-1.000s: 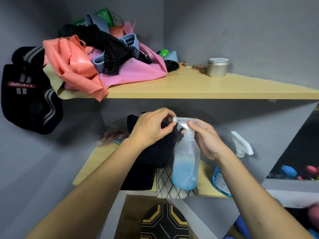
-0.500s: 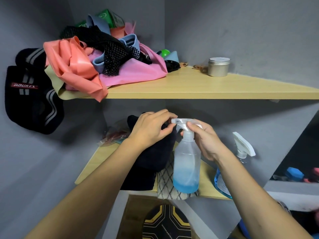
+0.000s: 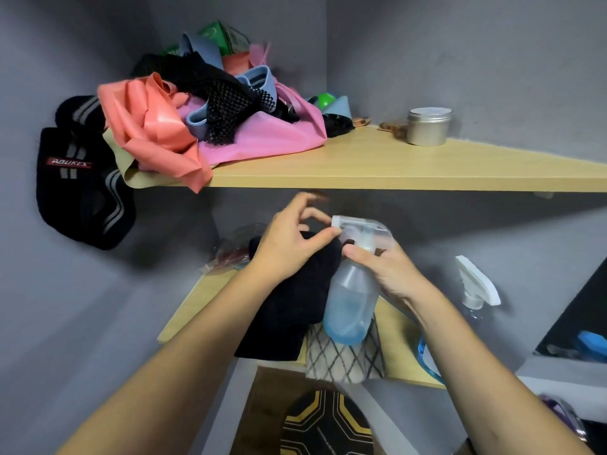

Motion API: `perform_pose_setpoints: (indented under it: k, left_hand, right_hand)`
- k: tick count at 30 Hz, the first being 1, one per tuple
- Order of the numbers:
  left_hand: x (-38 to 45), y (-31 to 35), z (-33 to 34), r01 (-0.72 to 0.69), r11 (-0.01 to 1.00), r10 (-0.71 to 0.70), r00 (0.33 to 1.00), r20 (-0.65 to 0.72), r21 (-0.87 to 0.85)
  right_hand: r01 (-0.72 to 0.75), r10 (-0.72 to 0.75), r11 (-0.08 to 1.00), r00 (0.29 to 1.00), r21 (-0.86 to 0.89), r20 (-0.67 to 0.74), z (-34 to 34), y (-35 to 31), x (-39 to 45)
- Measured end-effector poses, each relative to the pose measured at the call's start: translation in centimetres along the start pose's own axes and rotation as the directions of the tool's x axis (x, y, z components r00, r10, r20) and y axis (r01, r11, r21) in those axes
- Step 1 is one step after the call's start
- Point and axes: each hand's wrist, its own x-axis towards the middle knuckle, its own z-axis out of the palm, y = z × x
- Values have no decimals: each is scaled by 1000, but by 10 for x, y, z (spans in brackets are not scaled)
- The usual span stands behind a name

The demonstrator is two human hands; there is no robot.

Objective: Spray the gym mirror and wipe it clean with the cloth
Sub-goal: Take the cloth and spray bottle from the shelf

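- The left hand (image 3: 289, 247) was seen left of the spray bottle (image 3: 353, 303), thumb and fingertip pinched on its nozzle tip, other fingers spread.
- The spray bottle was held tilted, in front of the lower shelf (image 3: 193, 307); it was judged light, partly filled, smooth plastic, best taken at the neck.
- The right hand (image 3: 391, 274) was curled round that neck.
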Motion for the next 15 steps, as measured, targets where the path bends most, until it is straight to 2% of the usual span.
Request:
perform_pose_setpoints:
  k: [2,5,9,15]
  left_hand:
    - [1,1,-4,231,941,-207,971,120,-246]
    - [-5,0,-11,352,800,-266,934,240,-485]
    - [-13,4,-12,396,736,-291,918,271,-549]
    - [-25,11,-8,416,730,-355,909,220,-542]
  right_hand:
    - [36,-36,999,999,2,17,3,-5,-1]
    - [65,-66,998,992,12,107,5,-12,-4]
    - [83,-91,995,983,59,160,8,-17,-10]
    - [103,-104,994,994,32,34,10,-7,-9]
